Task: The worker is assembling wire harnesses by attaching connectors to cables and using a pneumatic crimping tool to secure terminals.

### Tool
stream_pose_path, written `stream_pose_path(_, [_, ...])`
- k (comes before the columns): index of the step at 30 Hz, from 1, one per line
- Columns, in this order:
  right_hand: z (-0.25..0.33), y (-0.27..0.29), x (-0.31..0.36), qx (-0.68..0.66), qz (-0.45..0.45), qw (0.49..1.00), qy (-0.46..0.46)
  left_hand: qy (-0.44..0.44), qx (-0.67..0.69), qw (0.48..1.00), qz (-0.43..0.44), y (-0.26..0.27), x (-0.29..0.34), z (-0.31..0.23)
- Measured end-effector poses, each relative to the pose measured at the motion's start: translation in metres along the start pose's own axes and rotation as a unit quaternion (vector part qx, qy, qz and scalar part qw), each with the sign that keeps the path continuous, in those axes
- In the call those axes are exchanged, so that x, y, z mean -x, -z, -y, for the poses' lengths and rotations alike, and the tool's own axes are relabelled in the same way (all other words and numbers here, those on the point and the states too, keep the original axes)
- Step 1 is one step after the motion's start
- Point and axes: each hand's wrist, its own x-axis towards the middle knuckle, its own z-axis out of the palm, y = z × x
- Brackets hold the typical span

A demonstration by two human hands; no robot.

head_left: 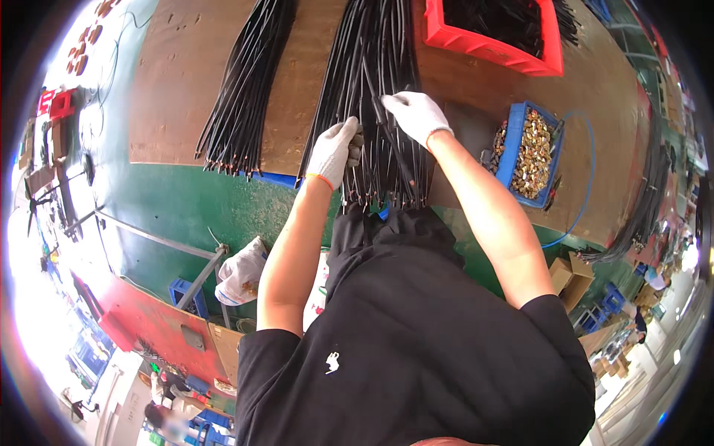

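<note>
A thick bundle of long black cables (364,67) runs across the brown table toward my body, with bare copper-coloured tips at the near ends. My right hand (418,115), in a white glove, pinches one black cable (399,156) that lies slantwise above the others, its copper end pointing at me. To the left, my left hand (335,152), gloved too, rests over the same bundle with its fingers curled in. What those fingers hold is hidden among the cables.
A second cable bundle (249,82) lies to the left. At the far right stands a red crate (494,48) with black pieces inside. A blue bin (506,156) of small brass-coloured parts sits beside my right forearm, near a thin blue hose (591,160).
</note>
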Motion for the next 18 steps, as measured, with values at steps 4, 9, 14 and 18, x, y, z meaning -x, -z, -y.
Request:
stream_pose_path(4, [-0.005, 0.013, 0.027, -0.132, 0.168, 0.977, 0.001, 0.015, 0.093, 0.994, 0.053, 0.009, 0.003, 0.003])
stream_pose_path(9, [-0.051, 0.003, 0.069, -0.057, 0.030, 0.980, 0.186, 0.033, 0.171, 0.977, 0.125, -0.008, 0.000, 0.002])
stream_pose_path(14, [-0.053, 0.018, 0.110, -0.226, 0.198, 0.952, -0.056, 0.033, 0.080, 0.991, 0.098, -0.025, 0.007, -0.004])
stream_pose_path(18, [-0.065, 0.024, 0.140, -0.225, 0.215, 0.944, -0.113, -0.006, -0.009, 0.996, 0.089, -0.039, 0.007, -0.006])
